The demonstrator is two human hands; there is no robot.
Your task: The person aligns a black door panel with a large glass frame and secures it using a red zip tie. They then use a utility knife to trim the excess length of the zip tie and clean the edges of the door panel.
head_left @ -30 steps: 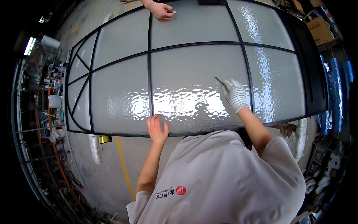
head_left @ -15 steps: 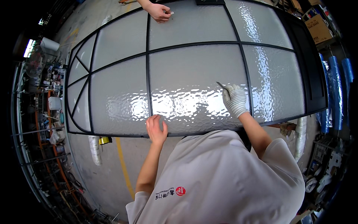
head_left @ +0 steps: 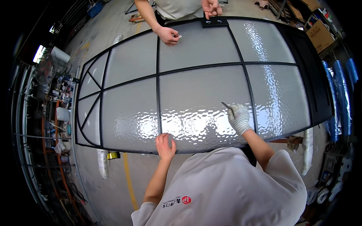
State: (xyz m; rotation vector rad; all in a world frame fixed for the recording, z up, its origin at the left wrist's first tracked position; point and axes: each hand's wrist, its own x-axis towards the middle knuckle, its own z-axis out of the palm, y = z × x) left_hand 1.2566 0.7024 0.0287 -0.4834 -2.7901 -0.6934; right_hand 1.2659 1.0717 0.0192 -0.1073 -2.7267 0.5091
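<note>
In front of me lies a large black-framed door panel with rippled translucent glass (head_left: 200,88), divided by black bars. My left hand (head_left: 165,147), bare, rests on the near edge of the frame with its fingers stretched out over the glass, close to a bar. My right hand (head_left: 239,117) wears a white striped glove. It is closed around a thin dark blade-like tool (head_left: 225,105), whose tip points up and to the left above the glass. The tool's grip end is hidden in the glove.
Across the panel, a co-worker's hand (head_left: 168,36) pinches a small white piece; their other hand (head_left: 212,8) is near a black plate (head_left: 215,23) on the far edge. Wrapped supports (head_left: 102,164) stand underneath. Cluttered shelves (head_left: 60,124) line the left; blue-wrapped rolls (head_left: 341,94) stand right.
The view has tilted up, so the panel sits lower and more of the co-worker shows. My hands keep nearly the same places on the panel.
</note>
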